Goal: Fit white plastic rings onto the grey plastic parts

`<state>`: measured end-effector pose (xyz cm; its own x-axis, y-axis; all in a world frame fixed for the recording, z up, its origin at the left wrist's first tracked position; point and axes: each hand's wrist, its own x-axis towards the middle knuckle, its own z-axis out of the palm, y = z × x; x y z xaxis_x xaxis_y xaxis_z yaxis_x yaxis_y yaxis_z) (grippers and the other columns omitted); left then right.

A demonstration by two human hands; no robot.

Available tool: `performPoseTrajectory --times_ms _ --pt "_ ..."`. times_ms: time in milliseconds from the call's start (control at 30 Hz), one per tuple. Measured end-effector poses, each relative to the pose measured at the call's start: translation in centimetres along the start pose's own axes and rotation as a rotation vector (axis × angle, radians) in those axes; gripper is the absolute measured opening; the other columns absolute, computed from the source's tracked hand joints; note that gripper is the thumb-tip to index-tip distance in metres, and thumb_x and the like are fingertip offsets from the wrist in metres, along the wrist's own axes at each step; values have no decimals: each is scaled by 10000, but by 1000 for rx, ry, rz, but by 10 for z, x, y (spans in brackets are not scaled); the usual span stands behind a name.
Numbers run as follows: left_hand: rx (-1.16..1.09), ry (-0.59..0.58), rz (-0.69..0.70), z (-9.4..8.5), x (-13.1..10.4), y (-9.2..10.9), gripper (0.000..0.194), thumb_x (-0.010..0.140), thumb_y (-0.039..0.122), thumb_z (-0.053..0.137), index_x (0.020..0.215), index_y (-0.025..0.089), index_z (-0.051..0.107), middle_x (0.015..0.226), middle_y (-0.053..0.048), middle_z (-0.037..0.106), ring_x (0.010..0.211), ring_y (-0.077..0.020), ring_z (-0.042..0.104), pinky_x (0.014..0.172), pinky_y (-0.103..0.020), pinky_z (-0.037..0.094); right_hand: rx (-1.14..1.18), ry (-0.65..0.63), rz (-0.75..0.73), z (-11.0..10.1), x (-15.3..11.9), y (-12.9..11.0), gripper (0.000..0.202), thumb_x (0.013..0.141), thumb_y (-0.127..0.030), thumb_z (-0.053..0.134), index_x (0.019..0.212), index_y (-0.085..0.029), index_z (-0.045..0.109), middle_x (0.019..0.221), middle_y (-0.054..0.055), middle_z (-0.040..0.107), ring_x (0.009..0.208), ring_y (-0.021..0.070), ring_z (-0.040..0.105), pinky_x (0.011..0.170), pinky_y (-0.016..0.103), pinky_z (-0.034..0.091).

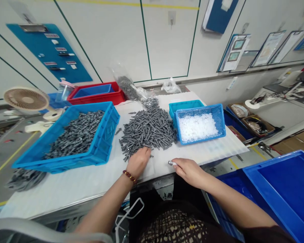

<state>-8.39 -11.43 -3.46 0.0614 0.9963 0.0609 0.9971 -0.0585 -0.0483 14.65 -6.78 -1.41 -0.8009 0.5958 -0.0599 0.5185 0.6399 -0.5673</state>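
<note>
Grey pcs piled on table; L hand curled at near edge, can't tell if gripping. R hand pinches small pc. Prob. best picked singly, w/ light fingertips. Blue crate L of pile, blue bin R.

You are touching grey parts that are looking like matt, ridged plastic, while the small piece you are pinching is showing a shiny, metal-like end. Your bench cover is lying smooth and matt. The large crate and dark blue bin are gleaming as hard, smooth plastic, the clear bag is looking thin and glossy, and your bead bracelet is looking polished.
</note>
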Motion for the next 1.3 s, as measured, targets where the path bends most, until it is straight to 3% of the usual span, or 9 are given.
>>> performPoseTrajectory --times_ms 100,200,300,400,533,633,767,1167,1300 --pt "-185 109 -58 -1 -3 0 272 830 84 416 1033 168 575 976 -83 616 903 -195 580 784 -292 478 -58 -11 33 -2 0 -2 208 894 -225 382 868 -179 583 791 29 632 702 148 553 625 231 329" --pt "-530 215 -128 -10 -13 7 198 863 187 405 961 185 577 909 -48 644 847 -176 607 777 -284 479 -95 -25 60 -5 0 -4 207 898 -235 385 829 -178 571 766 22 620 672 137 527 595 229 284" --pt "-847 155 -149 -22 -29 19 169 866 283 430 881 193 572 726 3 630 676 -149 602 654 -251 485 -126 -39 52 -7 0 -8 216 906 -247 383 839 -175 575 775 26 625 674 137 528 591 236 268" --pt "-997 91 -144 -26 -43 30 150 839 269 473 882 193 594 640 25 594 553 -119 557 573 -223 470 -159 -52 36 -8 1 -15 200 898 -239 407 855 -174 592 793 31 640 696 143 548 601 240 275" --pt "-994 166 -62 -23 -51 34 228 783 149 458 902 198 646 808 -20 652 633 -118 587 611 -221 487 -216 -76 28 -8 2 -27 202 891 -230 418 895 -170 611 832 48 661 724 156 577 625 244 309" --pt "-930 194 -17 -23 -52 33 235 753 119 487 879 201 668 760 -20 666 657 -131 596 644 -229 493 -261 -99 17 -8 3 -33 202 882 -229 429 894 -163 620 841 61 668 748 171 594 642 251 331" --pt "-907 209 -50 -26 -53 30 169 774 155 529 858 200 669 710 -2 659 536 -102 565 603 -211 485 -285 -107 36 -11 1 -34 194 876 -232 441 905 -160 618 859 69 670 763 180 606 649 254 349" --pt "-971 91 -6 -25 -50 37 133 784 203 563 831 180 686 698 -6 665 542 -105 572 573 -196 467 -358 -147 -38 -4 2 -43 207 871 -259 452 888 -162 635 835 70 686 753 185 624 628 254 357" --pt "-1000 80 -25 -25 -52 37 150 781 207 559 840 176 693 722 -17 677 534 -105 570 562 -196 466 -352 -114 -29 -1 4 -39 294 895 -356 429 846 -167 648 783 69 689 714 185 624 591 257 326"
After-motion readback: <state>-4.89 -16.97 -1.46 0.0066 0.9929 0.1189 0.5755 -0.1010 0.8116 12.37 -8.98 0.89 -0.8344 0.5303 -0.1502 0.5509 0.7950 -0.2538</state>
